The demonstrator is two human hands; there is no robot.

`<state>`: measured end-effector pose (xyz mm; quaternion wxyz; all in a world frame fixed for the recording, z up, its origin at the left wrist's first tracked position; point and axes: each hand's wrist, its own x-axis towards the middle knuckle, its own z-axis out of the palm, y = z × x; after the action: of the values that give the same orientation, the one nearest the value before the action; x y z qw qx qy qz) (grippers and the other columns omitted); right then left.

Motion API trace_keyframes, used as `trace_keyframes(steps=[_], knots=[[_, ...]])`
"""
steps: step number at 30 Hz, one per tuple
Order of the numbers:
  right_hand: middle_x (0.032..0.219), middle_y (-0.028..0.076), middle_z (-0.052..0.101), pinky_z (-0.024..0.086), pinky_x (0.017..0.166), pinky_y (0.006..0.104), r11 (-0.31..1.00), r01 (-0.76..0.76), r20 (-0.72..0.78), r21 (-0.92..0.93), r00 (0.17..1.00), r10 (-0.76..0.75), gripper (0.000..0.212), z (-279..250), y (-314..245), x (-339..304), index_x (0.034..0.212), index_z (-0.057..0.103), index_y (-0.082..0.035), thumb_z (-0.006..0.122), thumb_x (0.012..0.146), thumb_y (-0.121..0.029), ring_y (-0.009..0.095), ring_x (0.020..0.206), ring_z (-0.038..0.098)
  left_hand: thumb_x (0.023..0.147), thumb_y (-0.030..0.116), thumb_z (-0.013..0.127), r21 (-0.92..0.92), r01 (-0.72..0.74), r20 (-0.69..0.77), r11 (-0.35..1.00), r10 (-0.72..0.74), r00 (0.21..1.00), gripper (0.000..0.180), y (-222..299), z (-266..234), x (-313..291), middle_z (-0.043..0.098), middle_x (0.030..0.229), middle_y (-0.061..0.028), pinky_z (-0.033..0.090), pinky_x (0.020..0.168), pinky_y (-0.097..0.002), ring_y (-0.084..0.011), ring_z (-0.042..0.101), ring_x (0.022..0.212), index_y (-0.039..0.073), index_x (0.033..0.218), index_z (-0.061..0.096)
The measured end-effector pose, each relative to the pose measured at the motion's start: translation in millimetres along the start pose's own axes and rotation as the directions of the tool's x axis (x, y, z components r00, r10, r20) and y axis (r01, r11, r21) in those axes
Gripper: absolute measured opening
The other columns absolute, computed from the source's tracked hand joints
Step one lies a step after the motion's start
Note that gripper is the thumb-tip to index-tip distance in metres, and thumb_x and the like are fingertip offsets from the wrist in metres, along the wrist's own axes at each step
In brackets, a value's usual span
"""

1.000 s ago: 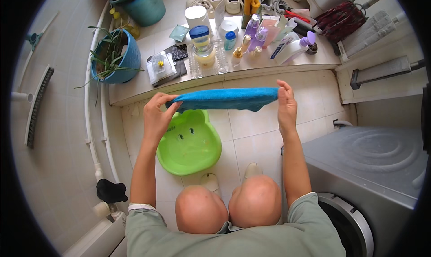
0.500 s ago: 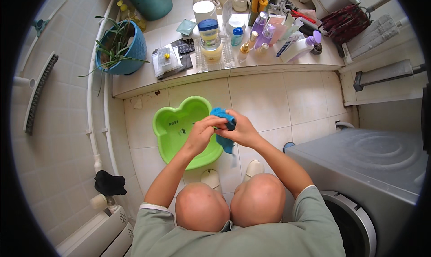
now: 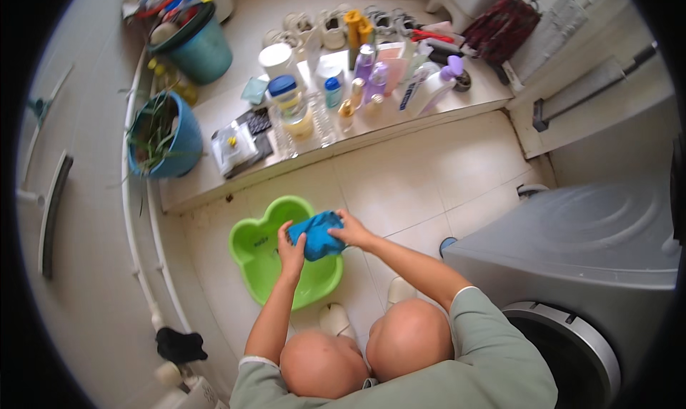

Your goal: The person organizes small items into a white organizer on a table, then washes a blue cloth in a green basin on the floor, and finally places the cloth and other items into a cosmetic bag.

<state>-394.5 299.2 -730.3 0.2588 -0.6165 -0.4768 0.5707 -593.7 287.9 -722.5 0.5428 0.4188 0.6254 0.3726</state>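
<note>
Between my two hands a blue cloth is held spread out, somewhat bunched, above the right part of a green lobed basin. My left hand grips its left side, thumb in front and fingers behind. The cloth's right edge is pinched in my right hand. On the tiled floor, the basin sits in front of my feet; a small dark mark shows on its inside, partly covered by my left hand.
A low ledge runs across the far side, crowded with bottles, jars and shoes. A planted blue pot stands at its left end. Close on the right is a grey washing machine with a round door. White pipes run down the left wall.
The cloth has gone from bunched between my fingers to spread wider. My hands have moved apart and left over the basin. The whole view has tilted and shifted.
</note>
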Motion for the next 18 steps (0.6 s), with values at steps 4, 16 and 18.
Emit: trace_keyframes(steps=[4,16,18], knots=[[0.115,0.023,0.057,0.044,0.092,0.0419,0.993,0.107,-0.032,-0.043,0.994,-0.109,0.059,20,16,5,0.131,0.035,0.0,0.065,0.081,-0.009,0.038,0.107,0.056,0.082,0.013,0.067,0.363,-0.035,-0.128,0.931,0.087,0.988,0.06,-30,4,6,0.049,0.12,-0.0215,0.039,0.099,-0.0404,-0.0334,0.05,0.112,0.001,0.132,0.037],[0.103,0.018,0.063,0.049,0.081,0.0405,0.999,-0.019,-0.197,-0.037,0.98,0.011,0.038,14,19,-2,0.126,0.046,-0.01,0.052,0.088,-0.006,0.034,0.093,0.062,0.074,0.011,0.076,0.417,-0.268,-0.006,0.869,0.298,0.955,0.038,5,48,-14,0.045,0.096,-0.0093,0.045,0.068,-0.0317,-0.0182,0.047,0.071,0.002,0.099,0.049],[0.104,0.017,0.063,0.049,0.082,0.0389,0.998,-0.062,-0.189,-0.017,0.98,0.057,0.035,16,20,2,0.126,0.047,-0.01,0.05,0.092,-0.011,0.032,0.093,0.063,0.071,0.009,0.075,0.446,-0.244,0.041,0.861,0.253,0.967,0.035,8,47,-14,0.046,0.098,-0.0094,0.046,0.068,-0.0347,-0.0216,0.05,0.074,0.006,0.099,0.055]])
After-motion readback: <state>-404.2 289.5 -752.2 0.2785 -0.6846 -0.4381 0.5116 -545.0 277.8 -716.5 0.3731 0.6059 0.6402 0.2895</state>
